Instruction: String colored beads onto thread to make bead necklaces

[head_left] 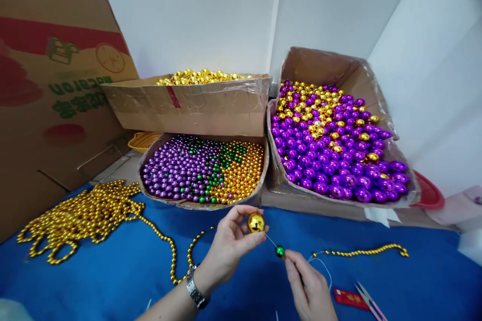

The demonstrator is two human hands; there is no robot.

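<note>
My left hand [228, 246] pinches a large gold bead [255, 222] between thumb and fingers above the blue cloth. A thin needle or wire runs from that bead down to a small green bead [279, 251], which the fingertips of my right hand [309, 286] hold. A pale thread [323, 265] loops away from my right hand toward a short strand of small gold beads [363, 251] lying on the cloth. A wristwatch [196, 291] sits on my left wrist.
A long gold bead chain [81, 218] is heaped at the left. Behind stand a box of small purple, green and gold beads [203, 168], a box of gold beads [199, 77] and a box of large purple and gold beads [331, 145]. Scissors [371, 302] and a red item [348, 298] lie at the lower right.
</note>
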